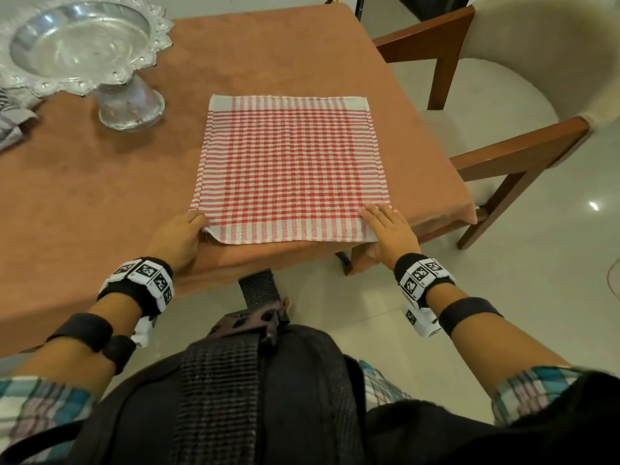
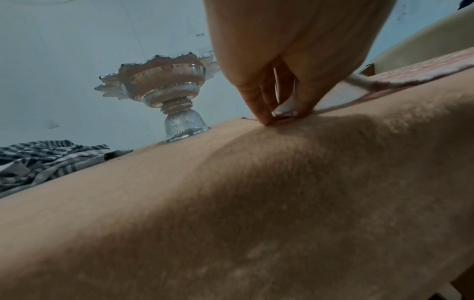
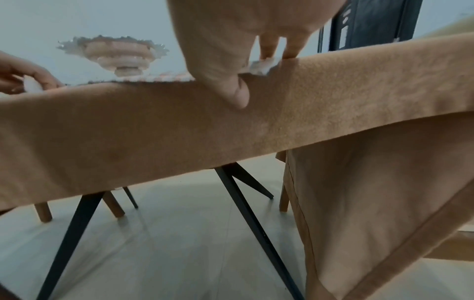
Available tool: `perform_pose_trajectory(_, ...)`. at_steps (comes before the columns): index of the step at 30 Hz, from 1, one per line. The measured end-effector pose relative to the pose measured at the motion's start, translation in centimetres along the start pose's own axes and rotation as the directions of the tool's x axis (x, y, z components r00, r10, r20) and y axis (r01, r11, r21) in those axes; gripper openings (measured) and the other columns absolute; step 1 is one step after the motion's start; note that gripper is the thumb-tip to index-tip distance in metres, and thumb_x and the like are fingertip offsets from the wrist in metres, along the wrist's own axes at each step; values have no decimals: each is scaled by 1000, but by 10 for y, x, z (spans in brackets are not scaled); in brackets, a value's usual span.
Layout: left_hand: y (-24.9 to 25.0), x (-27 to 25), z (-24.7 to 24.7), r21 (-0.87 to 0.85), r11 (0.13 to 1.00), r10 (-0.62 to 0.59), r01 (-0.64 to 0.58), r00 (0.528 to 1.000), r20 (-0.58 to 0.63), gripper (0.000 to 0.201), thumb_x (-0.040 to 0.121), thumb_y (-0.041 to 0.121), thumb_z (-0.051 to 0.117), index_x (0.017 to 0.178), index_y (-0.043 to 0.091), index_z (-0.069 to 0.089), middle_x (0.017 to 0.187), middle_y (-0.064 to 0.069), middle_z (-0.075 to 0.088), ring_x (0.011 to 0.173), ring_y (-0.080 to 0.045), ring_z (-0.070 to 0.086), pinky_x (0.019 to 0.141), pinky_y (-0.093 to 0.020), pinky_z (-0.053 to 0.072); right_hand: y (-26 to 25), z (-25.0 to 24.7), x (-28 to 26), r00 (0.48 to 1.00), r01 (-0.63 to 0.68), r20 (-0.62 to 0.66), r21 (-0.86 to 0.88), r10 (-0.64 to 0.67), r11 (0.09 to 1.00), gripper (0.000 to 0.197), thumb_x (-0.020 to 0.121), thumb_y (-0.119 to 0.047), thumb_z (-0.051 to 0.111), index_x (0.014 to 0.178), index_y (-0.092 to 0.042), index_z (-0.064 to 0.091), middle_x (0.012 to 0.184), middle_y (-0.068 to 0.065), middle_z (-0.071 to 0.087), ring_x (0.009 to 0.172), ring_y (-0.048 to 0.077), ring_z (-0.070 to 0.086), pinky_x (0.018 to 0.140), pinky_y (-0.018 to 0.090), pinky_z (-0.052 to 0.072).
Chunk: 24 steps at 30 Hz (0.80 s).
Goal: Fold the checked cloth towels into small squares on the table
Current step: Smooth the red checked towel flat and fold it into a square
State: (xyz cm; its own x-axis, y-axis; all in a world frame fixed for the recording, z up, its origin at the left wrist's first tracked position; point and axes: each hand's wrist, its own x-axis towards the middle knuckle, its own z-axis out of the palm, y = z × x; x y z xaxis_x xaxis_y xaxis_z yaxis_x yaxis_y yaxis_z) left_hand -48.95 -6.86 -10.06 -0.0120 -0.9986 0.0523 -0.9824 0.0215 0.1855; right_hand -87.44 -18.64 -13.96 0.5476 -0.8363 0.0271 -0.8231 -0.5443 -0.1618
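Note:
A red-and-white checked towel lies spread flat on the table's brown cloth, its near edge close to the table's front edge. My left hand is at the near left corner; in the left wrist view its fingertips pinch the white corner. My right hand lies with straight fingers on the near right corner. In the right wrist view the towel corner shows beneath those fingers, and the thumb hangs down over the table's edge.
A silver pedestal tray stands at the back left. A crumpled black-and-white checked cloth lies at the left edge. A wooden chair with a cream seat stands to the right of the table. The table's right corner is near my right hand.

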Motion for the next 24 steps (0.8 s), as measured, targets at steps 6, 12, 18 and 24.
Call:
perform_pose_trajectory(6,3,7,-2,-65,991,-119,118,993,-12,22,74,-16,53,94,-9,58,90,-30,61,82,-44,56,65,-39,36,11,-39,21,992,-119,-10,309,129,944,28,86,-1,51,110,-5,65,115,14,66,106,32,60,90,35,44)
perform_pose_trajectory(12,0,27,-8,-177,968,-186,176,982,-43,22,78,-9,48,98,-4,56,86,-34,62,77,-49,58,67,-47,45,34,-65,73,964,-266,139,492,227,829,20,91,-2,48,76,-6,60,78,18,60,76,29,53,70,32,42)
perform_pose_trajectory(18,-29,100,-36,-580,733,-478,355,876,-68,10,89,0,51,80,4,54,73,-18,53,65,-26,48,59,-28,38,46,-75,127,896,-421,181,639,406,643,12,92,1,44,83,4,51,67,16,49,62,20,45,60,28,39)
perform_pose_trajectory(24,-55,211,-47,-704,525,-559,479,818,139,20,95,13,42,103,9,60,90,-8,60,85,-21,55,75,-31,44,66,-78,225,790,-526,227,728,569,440,15,96,-10,42,94,-11,57,82,5,59,76,23,58,63,26,53)
